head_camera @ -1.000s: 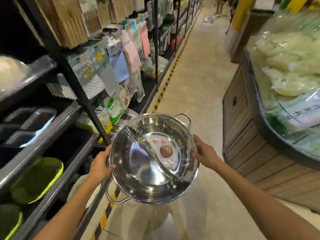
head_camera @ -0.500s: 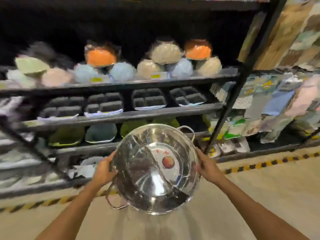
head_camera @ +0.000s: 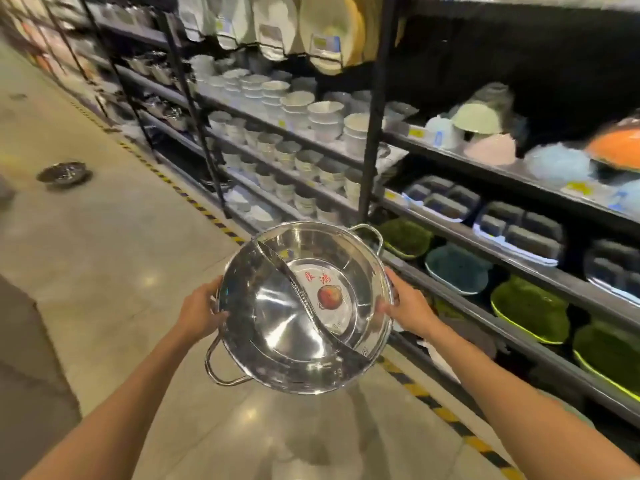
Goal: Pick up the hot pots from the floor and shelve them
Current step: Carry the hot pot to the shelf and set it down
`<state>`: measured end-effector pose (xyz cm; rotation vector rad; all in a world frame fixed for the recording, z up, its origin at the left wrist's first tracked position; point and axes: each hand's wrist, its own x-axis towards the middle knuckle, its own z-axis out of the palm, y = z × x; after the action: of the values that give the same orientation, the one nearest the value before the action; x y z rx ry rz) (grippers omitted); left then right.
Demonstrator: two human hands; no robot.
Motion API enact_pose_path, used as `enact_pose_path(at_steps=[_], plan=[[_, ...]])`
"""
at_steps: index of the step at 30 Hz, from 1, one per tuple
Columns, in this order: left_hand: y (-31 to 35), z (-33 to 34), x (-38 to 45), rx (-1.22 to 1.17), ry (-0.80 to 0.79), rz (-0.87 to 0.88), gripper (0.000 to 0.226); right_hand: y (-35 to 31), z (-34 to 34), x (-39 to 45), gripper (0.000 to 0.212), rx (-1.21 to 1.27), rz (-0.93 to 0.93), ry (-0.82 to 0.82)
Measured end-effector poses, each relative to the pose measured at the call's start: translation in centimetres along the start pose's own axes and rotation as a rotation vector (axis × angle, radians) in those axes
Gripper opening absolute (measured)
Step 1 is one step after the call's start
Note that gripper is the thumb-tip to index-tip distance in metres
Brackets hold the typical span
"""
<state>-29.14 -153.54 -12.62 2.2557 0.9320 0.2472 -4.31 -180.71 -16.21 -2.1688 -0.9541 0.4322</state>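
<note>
I hold a shiny steel hot pot (head_camera: pixel 277 320) in front of me at waist height, tilted toward me. It has an S-shaped divider, a red sticker inside and two loop handles. My left hand (head_camera: pixel 199 311) grips its left rim and my right hand (head_camera: pixel 407 308) grips its right rim. A second steel hot pot (head_camera: pixel 62 172) lies on the floor far down the aisle at the left.
Black metal shelving (head_camera: pixel 372 109) runs along the right, stacked with white bowls (head_camera: pixel 311 116), green and teal trays (head_camera: pixel 530 308), dark divided trays (head_camera: pixel 519 226) and pastel bowls. A yellow-black striped line (head_camera: pixel 207 213) marks the floor by the shelf base. Beige floor stretches away to the left.
My view has swung left along the shelving, from the towel section past the tray shelves to the bowl shelves. The pot stays held in both hands the same way.
</note>
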Motion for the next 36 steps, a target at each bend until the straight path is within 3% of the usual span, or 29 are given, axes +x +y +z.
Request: enact_pose_path(at_steps=[5, 9, 13, 16, 20, 24, 30, 33, 36], plan=[[-9.8, -8.9, 0.7, -0.076, 0.123, -0.128, 0.060, -8.4, 9.8, 10.1, 0.080, -0.058, -0.070, -0.161], [-16.2, -14.5, 2.0, -0.114, 0.217, -0.199, 0.063, -15.4, 15.8, 16.3, 0.079, -0.035, -0.230, -0.253], [-21.6, -19.5, 3.8, -0.092, 0.307, -0.262, 0.063, -21.1, 20.2, 22.1, 0.109, 0.014, -0.405, -0.351], [-26.0, -22.1, 6.1, -0.180, 0.302, -0.316, 0.066, -24.4, 23.8, 27.8, 0.085, -0.011, -0.402, -0.417], [-30.3, -25.3, 10.8, -0.208, 0.343, -0.367, 0.080, -27.5, 28.8, 36.8, 0.097, -0.112, -0.378, -0.516], [-34.4, -29.2, 17.5, -0.114, 0.345, -0.384, 0.089, -31.2, 32.7, 45.7, 0.096, -0.095, -0.435, -0.562], [-39.2, -36.3, 28.7, -0.041, 0.336, -0.407, 0.096, -37.3, 37.3, 59.3, 0.100, -0.031, -0.425, -0.647], [-41.0, -39.1, 33.2, -0.060, 0.337, -0.352, 0.088, -39.9, 39.6, 65.0, 0.100, -0.023, -0.418, -0.681], [-43.6, -41.8, 37.9, -0.035, 0.300, -0.400, 0.110, -42.4, 42.7, 70.3, 0.101, -0.005, -0.399, -0.728]])
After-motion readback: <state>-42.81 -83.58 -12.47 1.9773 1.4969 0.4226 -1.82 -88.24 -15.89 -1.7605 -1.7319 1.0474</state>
